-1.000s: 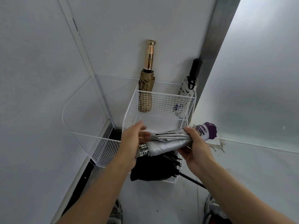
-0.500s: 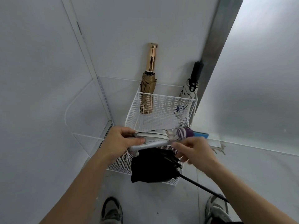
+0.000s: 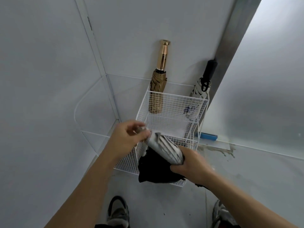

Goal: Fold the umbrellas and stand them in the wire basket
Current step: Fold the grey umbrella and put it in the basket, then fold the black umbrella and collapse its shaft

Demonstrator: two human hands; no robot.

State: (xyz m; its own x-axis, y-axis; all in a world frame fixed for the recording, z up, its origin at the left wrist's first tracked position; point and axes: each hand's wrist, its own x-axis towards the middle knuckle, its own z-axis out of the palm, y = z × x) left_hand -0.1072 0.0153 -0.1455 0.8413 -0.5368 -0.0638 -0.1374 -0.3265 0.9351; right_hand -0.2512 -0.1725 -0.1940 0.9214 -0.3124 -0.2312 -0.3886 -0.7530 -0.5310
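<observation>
Now swung from level to slanted over wire basket (image 3: 172,102): silver umbrella (image 3: 166,149), long axis running from left hand (image 3: 130,137), fingers curled round upper tip, down to right hand (image 3: 189,163), clenched on lower end.

Pale grey floor (image 3: 246,186) carries white wire basket (image 3: 174,102) in corner; 2 shoes (image 3: 117,211) at near edge.

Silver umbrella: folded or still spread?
Folded: the silver umbrella is a tight pleated bundle, gripped by the left hand and right hand.
</observation>
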